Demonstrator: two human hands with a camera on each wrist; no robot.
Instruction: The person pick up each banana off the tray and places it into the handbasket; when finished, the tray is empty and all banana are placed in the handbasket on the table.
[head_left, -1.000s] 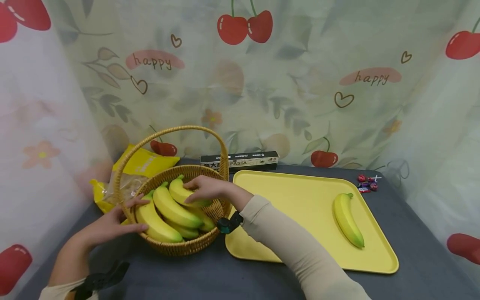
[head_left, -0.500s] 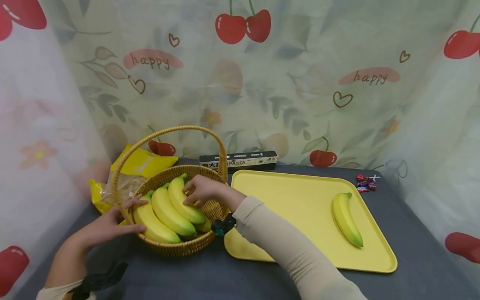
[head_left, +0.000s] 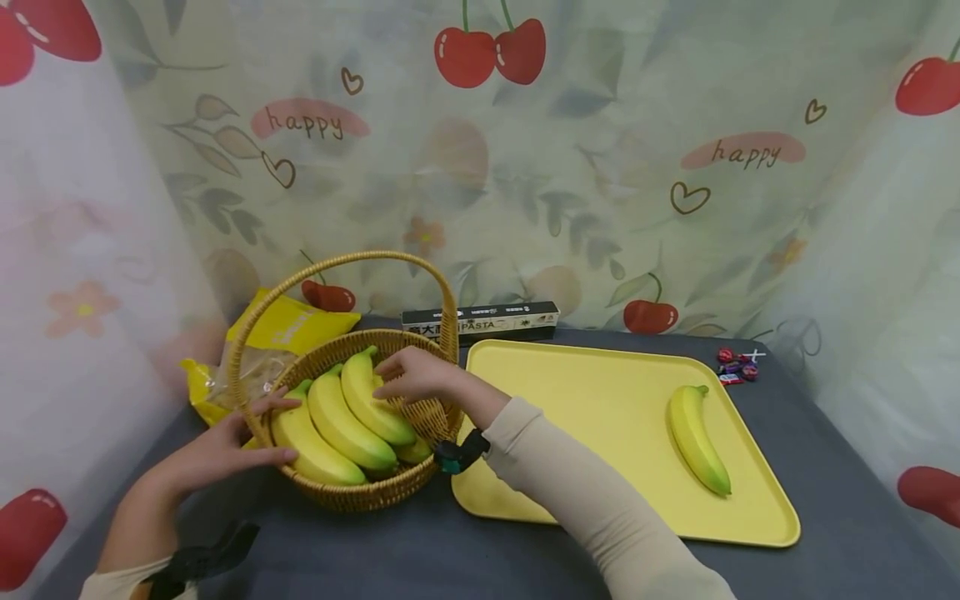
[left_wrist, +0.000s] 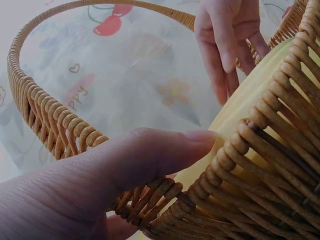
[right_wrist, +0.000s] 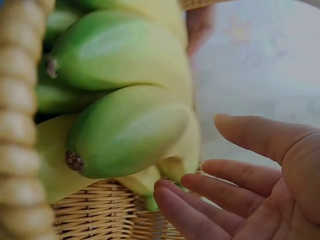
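Yellow bananas with green tips [head_left: 352,417] lie side by side in a round wicker basket [head_left: 360,500] with a tall arched handle. My left hand [head_left: 217,446] rests on the basket's left side by the handle base, its thumb laid across the rim with the tip at a banana [left_wrist: 240,110]. Over the basket's right part, my right hand [head_left: 416,375] has its fingers loosely extended and holds nothing. In the right wrist view, those fingers [right_wrist: 200,200] are beside the rightmost banana [right_wrist: 125,130], with a gap to the thumb. Lower bananas are partly hidden.
A yellow tray [head_left: 577,433] right of the basket bears one banana [head_left: 697,442]. Behind the basket are a yellow bag [head_left: 292,329] and a pasta box [head_left: 510,321]. Small wrapped candies [head_left: 738,367] lie beyond the tray's right corner. A patterned curtain [head_left: 570,233] surrounds the table.
The right hand held a banana, set it straight alongside the others in the basket, then let go and lifted slightly away. The left hand has stayed at the basket's side.
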